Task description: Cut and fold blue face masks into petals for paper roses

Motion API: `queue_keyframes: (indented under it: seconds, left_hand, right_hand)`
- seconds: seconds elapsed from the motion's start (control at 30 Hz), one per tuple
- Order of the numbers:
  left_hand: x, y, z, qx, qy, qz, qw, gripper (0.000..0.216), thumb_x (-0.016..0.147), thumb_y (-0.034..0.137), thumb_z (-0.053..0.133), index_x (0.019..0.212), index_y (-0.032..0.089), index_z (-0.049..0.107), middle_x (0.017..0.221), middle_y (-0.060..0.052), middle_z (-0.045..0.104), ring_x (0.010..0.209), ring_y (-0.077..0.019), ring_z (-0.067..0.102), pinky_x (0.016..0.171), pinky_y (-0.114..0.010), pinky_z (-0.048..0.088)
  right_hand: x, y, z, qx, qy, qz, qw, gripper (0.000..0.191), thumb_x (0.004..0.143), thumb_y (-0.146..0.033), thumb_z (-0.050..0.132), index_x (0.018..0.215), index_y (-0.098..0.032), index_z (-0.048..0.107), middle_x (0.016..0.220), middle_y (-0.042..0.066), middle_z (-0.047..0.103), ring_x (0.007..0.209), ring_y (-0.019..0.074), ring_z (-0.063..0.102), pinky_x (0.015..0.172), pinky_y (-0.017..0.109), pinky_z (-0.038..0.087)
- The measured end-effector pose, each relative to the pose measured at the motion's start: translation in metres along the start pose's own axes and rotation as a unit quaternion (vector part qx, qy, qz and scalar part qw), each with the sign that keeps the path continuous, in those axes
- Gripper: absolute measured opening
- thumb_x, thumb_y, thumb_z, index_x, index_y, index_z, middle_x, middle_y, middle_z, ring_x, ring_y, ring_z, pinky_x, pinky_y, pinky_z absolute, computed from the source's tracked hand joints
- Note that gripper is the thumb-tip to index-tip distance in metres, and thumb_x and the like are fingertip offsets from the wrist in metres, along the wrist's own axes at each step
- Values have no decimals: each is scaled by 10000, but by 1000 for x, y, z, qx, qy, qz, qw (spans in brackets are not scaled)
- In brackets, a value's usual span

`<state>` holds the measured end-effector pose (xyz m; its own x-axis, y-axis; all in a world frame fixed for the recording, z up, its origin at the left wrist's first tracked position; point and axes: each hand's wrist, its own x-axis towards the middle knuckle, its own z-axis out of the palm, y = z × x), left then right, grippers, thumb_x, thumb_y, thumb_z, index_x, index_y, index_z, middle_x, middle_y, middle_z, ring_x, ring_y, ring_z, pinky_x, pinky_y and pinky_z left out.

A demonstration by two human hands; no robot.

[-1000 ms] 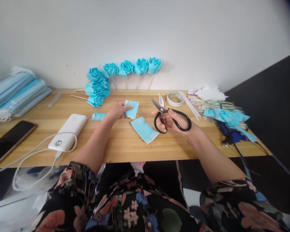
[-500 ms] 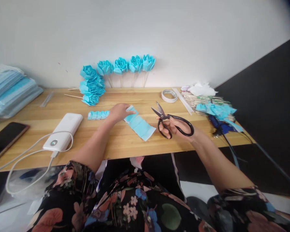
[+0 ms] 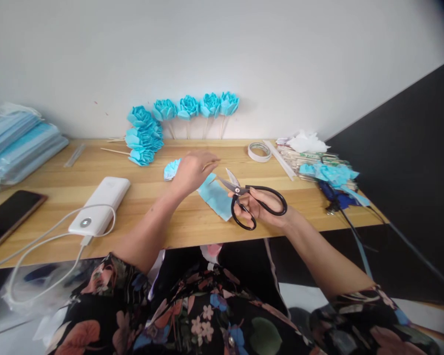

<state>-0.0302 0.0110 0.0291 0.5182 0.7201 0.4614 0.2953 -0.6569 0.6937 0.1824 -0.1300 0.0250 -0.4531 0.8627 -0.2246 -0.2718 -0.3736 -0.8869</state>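
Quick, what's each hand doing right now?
Left hand: closed, holding a pleated blue piece.
Right hand: closed on the black scissors, blades open.

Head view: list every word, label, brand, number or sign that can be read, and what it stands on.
No text can be read anywhere.
White power bank: only a round lit indicator, no legible marking.
Printed packets at the far right: print too blurred to read.
Phone: screen dark.
Scissors in the right hand: no mark visible.
Blue pleated piece in the left hand: plain.
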Motion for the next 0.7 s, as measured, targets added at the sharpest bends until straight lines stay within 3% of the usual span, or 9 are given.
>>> queue_keyframes:
  seconds: [0.1, 0.17, 0.2, 0.27, 0.33, 0.4, 0.5, 0.57, 0.7]
  left_hand:
    - [1, -19, 2, -96, -2, -118, 988, 230, 834, 291, 677, 1018, 190, 773, 1099, -102, 765, 993, -246, 680, 958, -360, 477]
    - [2, -31, 4, -208, 36, -175, 962, 294, 860, 348, 661, 1072, 165, 748, 1053, -96, 765, 908, -198, 680, 906, -318, 496]
    - [2, -35, 6, -249, 51, -186, 949, 322, 873, 370, 650, 1098, 154, 732, 1026, -90, 761, 870, -174, 673, 885, -300, 501]
    - [2, -40, 10, -294, 68, -188, 934, 354, 891, 398, 636, 1124, 140, 707, 996, -84, 749, 826, -142, 658, 849, -271, 506]
    - [1, -41, 15, -315, 78, -178, 929, 387, 916, 432, 609, 1154, 137, 686, 1004, -88, 739, 833, -133, 654, 831, -257, 508]
    - [0, -41, 19, -332, 93, -164, 924, 432, 947, 475, 558, 1200, 141, 663, 1034, -95, 729, 869, -136, 656, 843, -258, 509]
    - [-1, -39, 22, -343, 121, -158, 918, 494, 971, 533, 491, 1264, 160, 630, 1095, -99, 716, 938, -146, 659, 883, -263, 510]
    - [-1, -38, 21, -343, 138, -165, 915, 518, 977, 560, 462, 1291, 178, 617, 1128, -97, 712, 979, -155, 662, 909, -271, 509]
    - [-2, -35, 18, -356, 155, -155, 909, 530, 1014, 550, 380, 1325, 181, 598, 1155, -106, 713, 1017, -166, 669, 950, -299, 510]
  right_hand:
    - [-4, -6, -2, -105, 60, -33, 992, 571, 866, -657, 604, 1144, -160, 660, 813, 64, 694, 545, 132, 544, 487, 275, 466]
    - [-10, -14, -12, -263, 148, -44, 952, 542, 875, -622, 610, 1182, -178, 656, 897, 75, 710, 599, 144, 580, 547, 283, 476]
    - [-14, -18, -19, -361, 189, -34, 913, 514, 863, -570, 648, 1201, -183, 656, 945, 88, 725, 661, 167, 616, 598, 298, 493]
    - [-20, -28, -35, -573, 251, -16, 780, 484, 829, -422, 699, 1256, -197, 653, 1065, 107, 736, 872, 246, 678, 753, 350, 512]
    - [-24, -37, -48, -721, 237, 25, 651, 503, 833, -334, 672, 1313, -190, 637, 1189, 143, 721, 1052, 317, 670, 846, 396, 497]
    - [-23, -47, -54, -788, 205, 83, 574, 501, 844, -313, 650, 1328, -186, 636, 1173, 161, 734, 1052, 342, 679, 814, 398, 489]
    - [-7, -56, -40, -829, 220, 84, 507, 370, 873, -359, 619, 1179, -174, 715, 1020, 176, 760, 934, 344, 689, 720, 380, 452]
    - [16, -56, -19, -810, 240, 10, 535, 284, 909, -365, 577, 1049, -184, 744, 992, 158, 762, 888, 299, 681, 703, 353, 424]
    - [77, -41, 21, -653, 157, -72, 737, 218, 913, -304, 548, 870, -216, 743, 852, 39, 756, 738, 183, 632, 664, 295, 384]
